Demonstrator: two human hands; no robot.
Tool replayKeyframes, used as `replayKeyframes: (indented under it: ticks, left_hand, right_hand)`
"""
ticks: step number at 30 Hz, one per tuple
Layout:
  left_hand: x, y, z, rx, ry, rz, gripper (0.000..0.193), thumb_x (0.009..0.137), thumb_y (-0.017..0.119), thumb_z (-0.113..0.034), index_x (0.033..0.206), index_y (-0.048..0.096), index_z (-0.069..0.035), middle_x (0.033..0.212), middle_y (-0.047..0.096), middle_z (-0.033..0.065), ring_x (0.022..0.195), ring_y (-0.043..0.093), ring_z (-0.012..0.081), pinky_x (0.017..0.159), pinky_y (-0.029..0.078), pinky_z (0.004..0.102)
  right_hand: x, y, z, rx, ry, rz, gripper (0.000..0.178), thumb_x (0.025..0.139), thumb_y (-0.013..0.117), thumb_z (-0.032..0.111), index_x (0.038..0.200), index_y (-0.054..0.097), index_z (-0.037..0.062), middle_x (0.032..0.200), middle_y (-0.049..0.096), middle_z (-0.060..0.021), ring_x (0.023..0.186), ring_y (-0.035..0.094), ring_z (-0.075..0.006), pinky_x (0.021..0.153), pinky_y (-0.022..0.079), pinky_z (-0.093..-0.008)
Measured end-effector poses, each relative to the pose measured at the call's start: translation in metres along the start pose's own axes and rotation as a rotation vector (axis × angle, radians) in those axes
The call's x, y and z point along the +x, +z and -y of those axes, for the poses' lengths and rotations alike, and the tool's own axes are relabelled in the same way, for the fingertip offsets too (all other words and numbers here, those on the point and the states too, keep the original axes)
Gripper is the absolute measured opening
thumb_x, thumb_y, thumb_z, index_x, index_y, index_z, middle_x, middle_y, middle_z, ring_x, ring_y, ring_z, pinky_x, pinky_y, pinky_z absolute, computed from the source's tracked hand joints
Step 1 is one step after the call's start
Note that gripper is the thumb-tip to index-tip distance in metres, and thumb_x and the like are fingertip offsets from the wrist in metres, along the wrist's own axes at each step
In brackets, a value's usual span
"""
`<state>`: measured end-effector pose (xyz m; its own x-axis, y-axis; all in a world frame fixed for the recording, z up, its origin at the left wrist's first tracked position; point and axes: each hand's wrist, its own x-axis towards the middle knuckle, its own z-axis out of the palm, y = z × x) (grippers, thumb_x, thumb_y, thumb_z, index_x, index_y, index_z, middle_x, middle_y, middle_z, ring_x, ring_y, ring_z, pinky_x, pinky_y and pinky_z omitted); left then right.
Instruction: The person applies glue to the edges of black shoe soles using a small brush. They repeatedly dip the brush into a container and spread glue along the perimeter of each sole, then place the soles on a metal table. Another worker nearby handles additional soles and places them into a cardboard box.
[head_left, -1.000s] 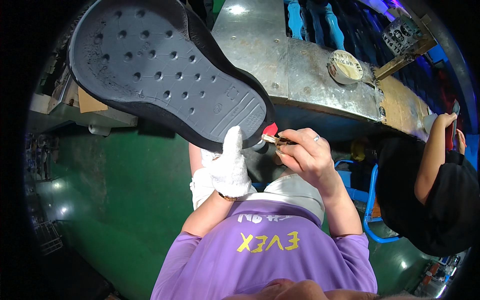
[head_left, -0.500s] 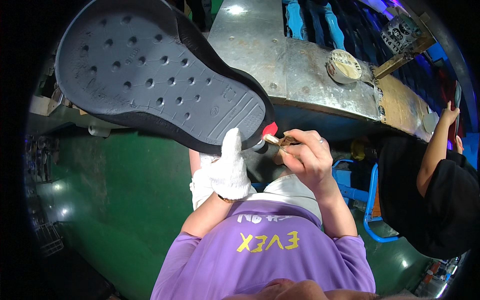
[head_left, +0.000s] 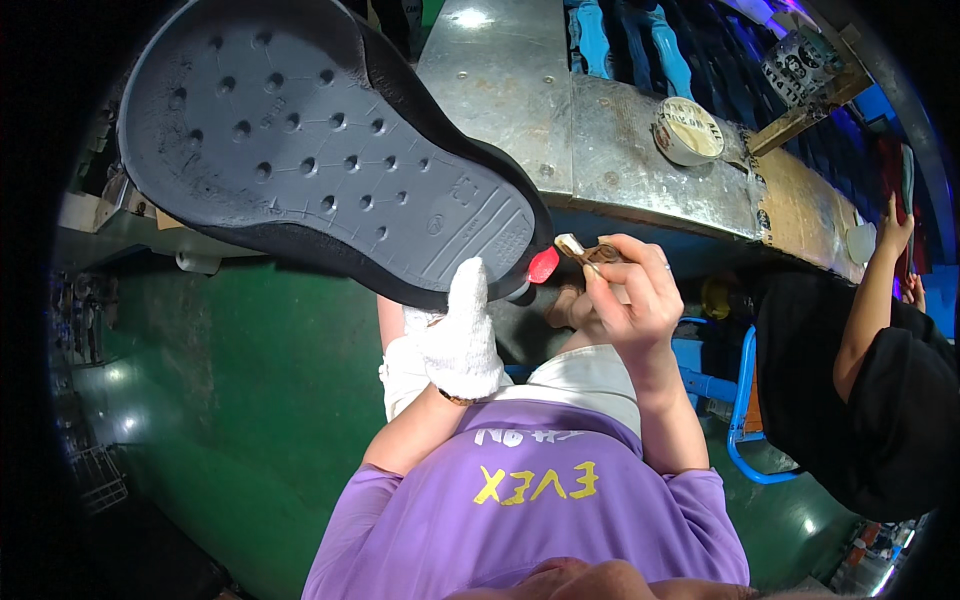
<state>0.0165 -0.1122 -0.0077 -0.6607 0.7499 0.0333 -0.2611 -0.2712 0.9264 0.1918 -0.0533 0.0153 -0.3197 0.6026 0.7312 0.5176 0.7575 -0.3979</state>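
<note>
A large black shoe (head_left: 410, 100) with a grey, dimpled sole (head_left: 330, 150) fills the upper left, its sole facing me. My left hand (head_left: 463, 345), in a white knitted glove, grips it at the narrow end, thumb lying over the sole's edge and the other fingers hidden behind. A bright red tab (head_left: 543, 265) sticks out from that end. My bare right hand (head_left: 640, 295) pinches a small brush (head_left: 570, 247) with a pale tip and brownish handle. The brush tip is just above and beside the red tab, seemingly apart from it.
Ahead runs a metal-topped bench (head_left: 500, 110). A white tub (head_left: 688, 132) of pale paste stands on it, with blue shoe-shaped pieces (head_left: 592, 45) beyond. To the right sits a co-worker in black (head_left: 850, 370), by a blue metal stool frame (head_left: 745, 400). The floor (head_left: 200, 400) is green.
My right hand has moved slightly right and turned, lifting the brush tip off the red tab, which shows more fully. The shoe has shifted slightly right. The co-worker's hands have moved.
</note>
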Motion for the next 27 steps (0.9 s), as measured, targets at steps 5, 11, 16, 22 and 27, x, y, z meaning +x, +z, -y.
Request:
replayKeyframes:
  ticks: [5,11,16,22,27]
  left_hand:
    - [0.0,-0.003,0.005,0.034,-0.009,-0.042,0.032,0.094,0.068,-0.003,0.125,0.059,-0.004,0.112,0.068,0.0094,0.089,0.067,0.0175,0.069,0.056,0.0308]
    - [-0.001,-0.002,0.003,0.026,-0.013,-0.016,0.03,0.094,0.067,-0.002,0.123,0.06,-0.004,0.108,0.068,0.0098,0.085,0.066,0.0178,0.068,0.056,0.0313]
    - [0.0,-0.003,0.001,0.032,-0.038,-0.026,0.027,0.094,0.067,-0.003,0.12,0.06,-0.004,0.105,0.068,0.01,0.083,0.067,0.0186,0.066,0.056,0.0316]
    - [0.001,-0.003,0.001,-0.008,-0.055,-0.061,0.027,0.093,0.068,-0.004,0.119,0.06,-0.004,0.104,0.067,0.0105,0.081,0.066,0.0194,0.064,0.057,0.0335]
    - [0.0,-0.005,0.001,-0.102,-0.108,-0.073,0.028,0.094,0.068,-0.004,0.12,0.06,-0.004,0.106,0.067,0.0094,0.082,0.066,0.0191,0.066,0.057,0.0333]
  right_hand:
    - [0.005,-0.003,0.007,0.021,-0.055,0.024,0.021,0.066,0.079,-0.006,0.081,0.065,-0.0011,0.102,0.068,-0.0157,0.076,0.065,-0.0278,0.063,0.054,-0.0336]
    - [0.011,-0.003,0.01,0.039,-0.062,0.132,0.019,0.069,0.078,-0.004,0.082,0.064,-0.0011,0.102,0.068,-0.0168,0.08,0.066,-0.0299,0.069,0.054,-0.0359]
    - [0.007,-0.006,0.013,0.08,-0.122,0.206,0.019,0.069,0.08,0.001,0.083,0.065,0.0011,0.103,0.068,-0.0133,0.081,0.066,-0.0272,0.07,0.053,-0.0359]
    - [0.002,-0.009,0.019,0.11,-0.131,0.208,0.02,0.07,0.08,0.004,0.085,0.067,0.0003,0.104,0.067,-0.0117,0.082,0.064,-0.0267,0.071,0.054,-0.0366]
    - [0.002,-0.007,0.023,0.099,-0.087,0.182,0.019,0.069,0.08,0.002,0.082,0.066,-0.0001,0.103,0.067,-0.0124,0.081,0.065,-0.027,0.07,0.054,-0.0368]
